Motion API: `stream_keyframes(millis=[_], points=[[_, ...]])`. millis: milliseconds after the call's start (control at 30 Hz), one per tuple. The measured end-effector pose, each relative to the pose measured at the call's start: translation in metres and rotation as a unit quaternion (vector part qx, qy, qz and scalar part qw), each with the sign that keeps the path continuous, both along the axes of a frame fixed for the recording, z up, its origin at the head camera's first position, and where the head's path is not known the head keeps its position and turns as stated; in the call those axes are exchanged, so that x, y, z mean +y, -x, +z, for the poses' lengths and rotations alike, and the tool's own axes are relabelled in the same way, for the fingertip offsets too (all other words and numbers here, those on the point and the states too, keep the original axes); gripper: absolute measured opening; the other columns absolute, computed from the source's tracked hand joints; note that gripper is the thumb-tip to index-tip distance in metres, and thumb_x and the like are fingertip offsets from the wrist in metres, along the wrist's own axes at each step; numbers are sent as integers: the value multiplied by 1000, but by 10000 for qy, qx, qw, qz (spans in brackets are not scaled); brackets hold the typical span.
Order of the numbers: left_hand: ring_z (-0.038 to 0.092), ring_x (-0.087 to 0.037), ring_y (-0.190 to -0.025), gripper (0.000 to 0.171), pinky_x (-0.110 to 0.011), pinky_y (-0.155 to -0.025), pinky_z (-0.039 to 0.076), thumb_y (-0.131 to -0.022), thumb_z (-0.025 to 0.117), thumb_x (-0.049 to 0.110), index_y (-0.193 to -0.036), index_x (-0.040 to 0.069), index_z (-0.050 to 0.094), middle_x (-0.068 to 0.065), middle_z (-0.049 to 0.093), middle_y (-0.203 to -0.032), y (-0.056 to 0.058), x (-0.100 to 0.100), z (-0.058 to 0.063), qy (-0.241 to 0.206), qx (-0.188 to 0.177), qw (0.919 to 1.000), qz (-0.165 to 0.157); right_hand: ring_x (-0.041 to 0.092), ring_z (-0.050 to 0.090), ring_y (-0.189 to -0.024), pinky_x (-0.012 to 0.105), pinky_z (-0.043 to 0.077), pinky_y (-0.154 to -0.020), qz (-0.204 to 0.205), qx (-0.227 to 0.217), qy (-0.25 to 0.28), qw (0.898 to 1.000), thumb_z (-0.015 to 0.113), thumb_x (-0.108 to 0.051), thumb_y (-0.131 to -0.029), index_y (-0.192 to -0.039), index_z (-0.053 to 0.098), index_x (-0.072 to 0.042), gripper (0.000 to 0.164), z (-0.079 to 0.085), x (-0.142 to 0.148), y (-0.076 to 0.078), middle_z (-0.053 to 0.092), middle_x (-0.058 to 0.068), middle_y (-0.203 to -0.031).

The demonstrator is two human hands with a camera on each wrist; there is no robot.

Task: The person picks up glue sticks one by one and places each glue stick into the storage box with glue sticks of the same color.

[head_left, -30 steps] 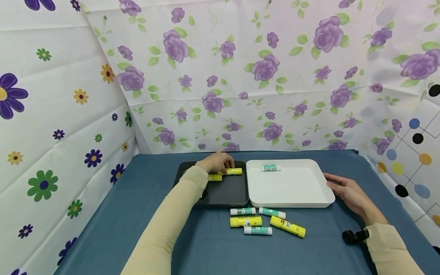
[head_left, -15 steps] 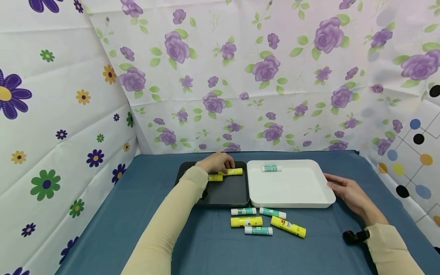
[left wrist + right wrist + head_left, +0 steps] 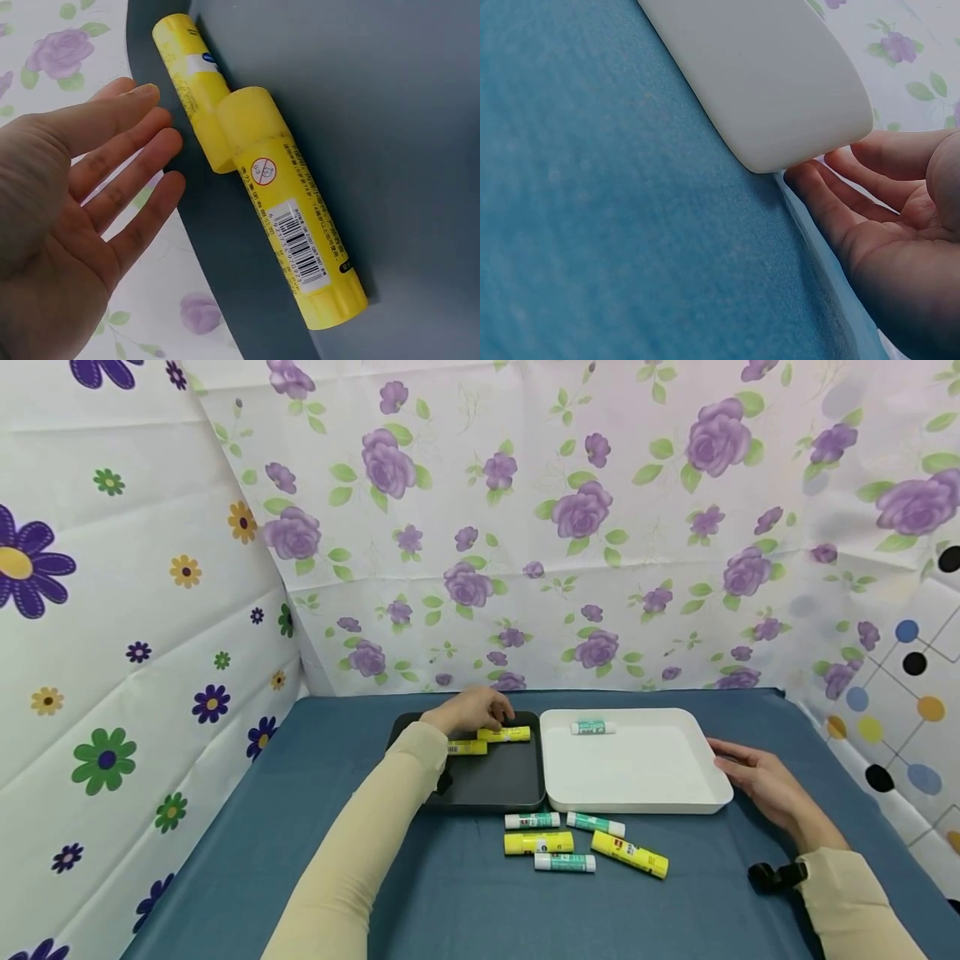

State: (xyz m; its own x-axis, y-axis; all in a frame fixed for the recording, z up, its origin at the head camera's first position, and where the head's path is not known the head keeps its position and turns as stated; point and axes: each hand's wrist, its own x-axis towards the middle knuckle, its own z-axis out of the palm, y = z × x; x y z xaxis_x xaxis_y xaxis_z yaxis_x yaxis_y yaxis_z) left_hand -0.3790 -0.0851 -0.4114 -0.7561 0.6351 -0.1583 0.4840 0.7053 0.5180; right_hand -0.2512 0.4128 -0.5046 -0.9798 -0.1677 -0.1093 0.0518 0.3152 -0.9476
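Note:
Over the black tray (image 3: 502, 785), my left hand (image 3: 471, 710) hovers by two yellow glue sticks. In the left wrist view its fingers are spread and loosely bent, apart from the far glue stick (image 3: 193, 90) and the near glue stick (image 3: 292, 210), which lie touching each other in the tray. My right hand (image 3: 768, 785) is at the right side of the white tray (image 3: 637, 777). The right wrist view shows its extended fingertips (image 3: 801, 176) against the tray's edge (image 3: 810, 142). A small green-and-white glue stick (image 3: 592, 727) lies at the back of the white tray.
In front of the trays, on the blue cloth (image 3: 450, 893), lie several loose glue sticks, among them a yellow one (image 3: 630, 855) and a green-and-white one (image 3: 565, 862). A flowered curtain (image 3: 450, 527) hangs behind the table.
My left hand has come slightly up and away from the yellow glue stick at its fingertips, leaving it in the black tray. The right hand stays at the white tray.

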Motion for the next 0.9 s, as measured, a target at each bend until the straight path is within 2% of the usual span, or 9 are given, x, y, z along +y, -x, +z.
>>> stream_keyframes(millis=[133,300,533,667,900], points=[[67,-23,-107,26,-36,-91,57,-102,67,6,-128,7,72,-11,70,-118,-4,-2,5,-414,4,9991,22,-17,45,-115,9,47,-91,3,25,81,10000,56,-38,-109,-164,22,2,76,0,0,0,17,32,-167],[68,-25,-110,29,-38,-93,57,-103,66,7,-131,3,70,-17,70,-123,-13,-2,14,-900,-44,9959,42,-19,46,-113,10,48,-91,36,71,128,9999,55,-36,-110,-164,21,3,74,-1,1,0,17,33,-167],[68,-25,-109,31,-40,-96,56,-103,67,8,-133,1,68,-21,70,-125,-22,-6,14,-1401,-81,9901,-90,-17,45,-115,10,48,-91,32,35,122,9999,55,-37,-110,-164,21,2,75,-2,2,1,16,33,-167],[70,-23,-107,31,-39,-95,57,-102,68,8,-133,3,69,-15,72,-121,-32,-8,16,-1613,-41,9868,-116,-19,46,-113,10,48,-90,45,60,130,9999,55,-36,-110,-164,21,3,74,-2,1,1,17,34,-166],[71,-18,-103,29,-35,-92,58,-102,70,13,-131,12,71,-13,72,-121,-54,-9,20,-1812,-191,9832,-95,-19,49,-112,11,49,-90,77,49,184,9998,55,-35,-110,-164,21,2,74,-3,1,1,17,34,-166]])
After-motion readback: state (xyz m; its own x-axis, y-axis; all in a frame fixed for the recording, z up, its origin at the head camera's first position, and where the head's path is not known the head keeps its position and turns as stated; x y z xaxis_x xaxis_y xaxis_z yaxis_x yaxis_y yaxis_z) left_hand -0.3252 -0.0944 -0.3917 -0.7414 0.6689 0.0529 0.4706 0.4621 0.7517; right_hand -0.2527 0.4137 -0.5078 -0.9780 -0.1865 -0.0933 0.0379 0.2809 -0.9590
